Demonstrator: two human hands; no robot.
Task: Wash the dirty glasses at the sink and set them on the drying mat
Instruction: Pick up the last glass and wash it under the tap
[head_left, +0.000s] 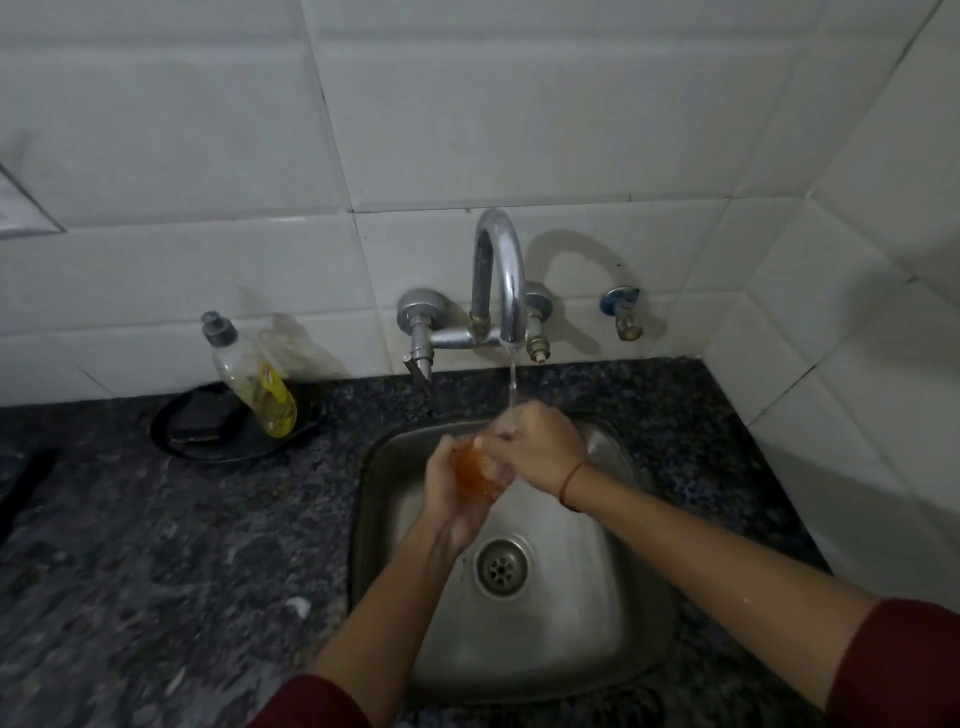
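Over the sink (597, 613) the left hand (447, 493) gripped the orange-tinted glass (475, 475) round its body while the right hand (543, 447) curled its fingers over the rim under the tap (498, 270) stream — rinsing well probably called for a firm hold, slow turning and water reaching inside.

Far wall (208, 130): large white glossy tiles, grey grout lines, dark specks in some joints
Right wall (857, 291): same white tiles, meeting the far wall in a corner at far right
Counter (130, 545): dark speckled granite, running left to right against both walls
Wall fixtures: chrome arched tap (501, 270) on the far wall; small blue-capped valve (622, 307) just right of it
Light: dim; tap throws a curved shadow (576, 270) on the tiles to its right
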